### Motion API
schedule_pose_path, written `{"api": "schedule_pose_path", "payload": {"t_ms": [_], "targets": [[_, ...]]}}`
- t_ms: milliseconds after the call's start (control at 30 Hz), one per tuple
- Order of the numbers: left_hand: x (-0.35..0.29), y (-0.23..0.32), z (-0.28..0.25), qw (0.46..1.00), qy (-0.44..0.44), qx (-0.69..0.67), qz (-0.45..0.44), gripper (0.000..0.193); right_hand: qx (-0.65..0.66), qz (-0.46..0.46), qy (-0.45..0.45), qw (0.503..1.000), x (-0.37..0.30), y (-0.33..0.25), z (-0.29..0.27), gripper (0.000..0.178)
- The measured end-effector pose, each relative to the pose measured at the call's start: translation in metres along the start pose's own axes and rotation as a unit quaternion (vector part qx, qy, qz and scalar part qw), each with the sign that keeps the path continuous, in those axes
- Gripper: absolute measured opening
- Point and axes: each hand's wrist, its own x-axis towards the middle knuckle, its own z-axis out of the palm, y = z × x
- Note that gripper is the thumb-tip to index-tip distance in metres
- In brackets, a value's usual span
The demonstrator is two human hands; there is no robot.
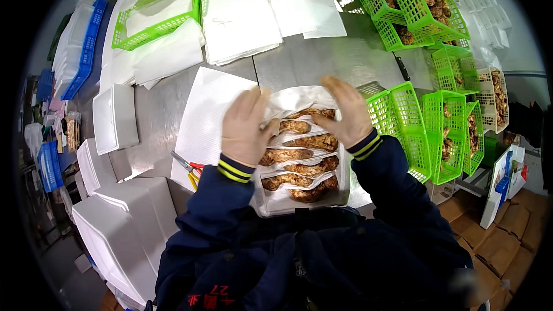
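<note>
Left hand (244,128), right hand (350,116) by boxed mushrooms (315,143)

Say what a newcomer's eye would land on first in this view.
Probably the brown mushrooms laid among folds of white lining in the white box at the centre, with the left hand and right hand at its far corners. Next, likely the bright green baskets crowding the right side, then the red-and-yellow-handled scissors left of the box.
</note>
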Motion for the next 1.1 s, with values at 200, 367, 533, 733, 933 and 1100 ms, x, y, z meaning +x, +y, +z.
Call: {"api": "schedule_pose_path", "payload": {"t_ms": [200, 367, 533, 733, 933, 1100], "targets": [[-0.001, 0.003, 0.044, 0.991, -0.036, 0.105, 0.068, 0.055, -0.118, -0.030, -0.044, 0.992, -0.003, -0.025, 0.003, 0.070], [-0.003, 0.005, 0.042, 0.988, -0.070, 0.110, 0.082, 0.051, -0.102, 0.007, -0.044, 0.994, -0.008, -0.023, 0.009, 0.068], [-0.005, 0.000, 0.043, 0.987, -0.136, 0.077, 0.041, 0.044, -0.108, 0.000, -0.051, 0.993, -0.008, -0.022, 0.011, 0.063], [0.007, -0.003, 0.049, 0.990, -0.127, 0.063, -0.019, 0.023, -0.128, 0.020, -0.119, 0.984, 0.008, -0.026, 0.001, 0.058], [0.008, 0.000, 0.047, 0.993, -0.112, 0.043, -0.015, 0.020, -0.089, 0.050, -0.141, 0.985, 0.011, -0.019, 0.003, 0.058], [0.011, 0.001, 0.041, 0.987, -0.147, 0.071, 0.004, 0.023, 0.222, 0.143, -0.022, 0.964, -0.001, 0.024, 0.005, 0.059]]}}
